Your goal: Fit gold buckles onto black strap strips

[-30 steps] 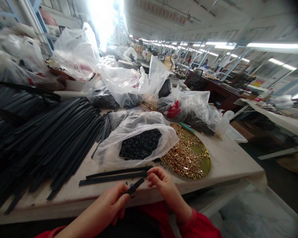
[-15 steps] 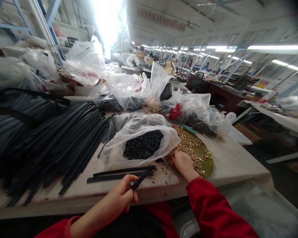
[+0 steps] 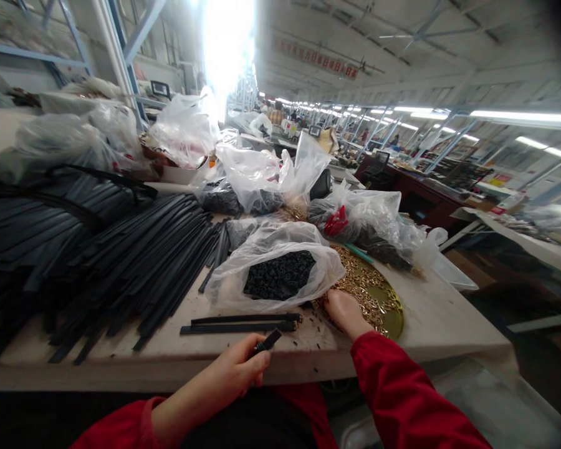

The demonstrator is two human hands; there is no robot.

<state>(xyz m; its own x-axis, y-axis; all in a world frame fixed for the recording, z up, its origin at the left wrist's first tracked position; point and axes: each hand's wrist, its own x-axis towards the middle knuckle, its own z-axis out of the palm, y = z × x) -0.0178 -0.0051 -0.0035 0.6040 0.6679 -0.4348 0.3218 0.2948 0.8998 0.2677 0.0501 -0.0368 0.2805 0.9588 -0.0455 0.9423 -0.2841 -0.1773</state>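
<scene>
My left hand (image 3: 240, 368) is closed around a black strap (image 3: 272, 339), whose short end sticks out past the thumb and index finger. My right hand (image 3: 347, 312) reaches down into the near left side of a round yellow tray (image 3: 395, 322) spread with small gold metal buckles (image 3: 367, 284). Its fingers curl downward, and their tips are hidden, so what they pinch does not show. Between the hands and the back of the table sits an opened clear plastic bag (image 3: 222, 287) full of small black loops (image 3: 280, 274). Two black straps with gold ends (image 3: 238, 327) lie in front of it.
A large fanned pile of black straps (image 3: 135, 255) covers the table's left. Behind are several filled plastic bags (image 3: 252, 165), one with a red piece (image 3: 336, 221). A teal tool (image 3: 359, 252) lies at the tray's back edge. Tiny dark bits dot the tabletop (image 3: 430, 312).
The view has swung slightly left and up. My left hand still grips the strap, now turned a little lower in the fingers. My right hand stays at the buckles.
</scene>
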